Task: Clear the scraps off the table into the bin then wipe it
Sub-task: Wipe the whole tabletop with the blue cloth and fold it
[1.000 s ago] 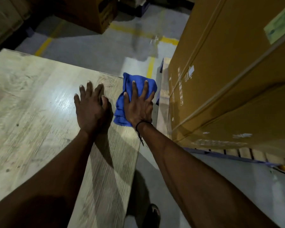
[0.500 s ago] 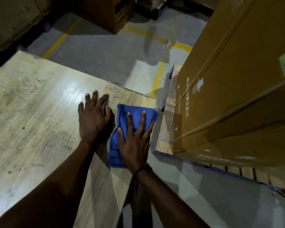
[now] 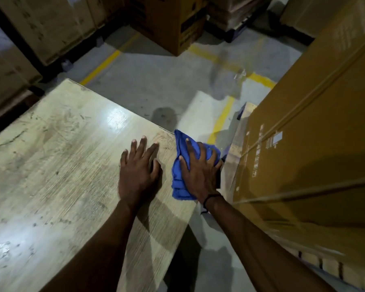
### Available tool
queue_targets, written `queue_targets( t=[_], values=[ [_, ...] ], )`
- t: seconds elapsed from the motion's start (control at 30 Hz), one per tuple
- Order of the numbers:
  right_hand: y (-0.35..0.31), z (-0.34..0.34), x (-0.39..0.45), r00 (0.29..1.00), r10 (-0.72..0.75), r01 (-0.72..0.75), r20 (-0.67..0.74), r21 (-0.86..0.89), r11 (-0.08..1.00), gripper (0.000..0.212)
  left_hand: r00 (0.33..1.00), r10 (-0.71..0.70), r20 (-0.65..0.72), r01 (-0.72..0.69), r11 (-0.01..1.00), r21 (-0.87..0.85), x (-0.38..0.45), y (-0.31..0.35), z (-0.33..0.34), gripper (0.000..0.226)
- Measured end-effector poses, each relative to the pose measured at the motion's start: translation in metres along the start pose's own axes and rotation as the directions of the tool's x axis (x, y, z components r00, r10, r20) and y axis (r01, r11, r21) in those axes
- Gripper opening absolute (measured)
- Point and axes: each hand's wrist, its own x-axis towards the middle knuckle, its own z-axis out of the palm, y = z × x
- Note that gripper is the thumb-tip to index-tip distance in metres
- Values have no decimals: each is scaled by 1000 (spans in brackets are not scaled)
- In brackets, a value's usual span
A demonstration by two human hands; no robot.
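Blue cloth (image 3: 180, 175): it lies at the far right corner of the counter (image 3: 57, 161), bunched and folded in several layers, with its long axis running away from the person along the right edge.
Right hand (image 3: 199, 172): it presses flat on top of the cloth; the fingers (image 3: 189, 149) are spread and mostly straight, and the outer ones bend a little over the counter's edge, where part of the cloth hangs past it.
Left hand (image 3: 138, 170): it rests on the bare wood just beside the cloth, to its left, palm down, fingers straight and relaxed — it holds nothing.
Key relation: the cloth is directly under the right hand, and nearly all of the unwiped surface lies to the left and toward the person. So the next stroke, I judge, must go leftward or back, and the left hand stands in that path.
Nearer hand: the right one, already on the cloth.
Look of the counter: pale wood grain, scratched, with dark marks and a bright glare; no scraps are visible on it.
Stage: wiping seems in hand; the bin is not in view.
Surroundings: a large cardboard box (image 3: 316, 144) stands close to the right — little room there for the elbow.
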Motion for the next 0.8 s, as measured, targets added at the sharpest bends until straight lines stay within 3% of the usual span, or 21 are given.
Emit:
queue_targets(
  t=[0.23, 0.37, 0.63, 0.8],
  values=[
    [4, -11, 28, 952, -260, 265, 161, -7, 964, 63, 997, -64, 49, 65, 998, -10, 0, 7, -4, 56],
    [-3, -9, 55, 875, -443, 426, 193, 127, 896, 61, 996, -87, 27, 88, 996, -9, -1, 9, -3, 56],
    [-31, 3, 109, 719, -659, 587, 220, 316, 745, 58, 925, -365, -109, 363, 931, -37, -3, 16, -2, 72],
    [-69, 16, 140, 635, -750, 644, 184, 409, 646, 58, 896, -424, -134, 426, 905, -12, -5, 15, 2, 75]
  ],
)
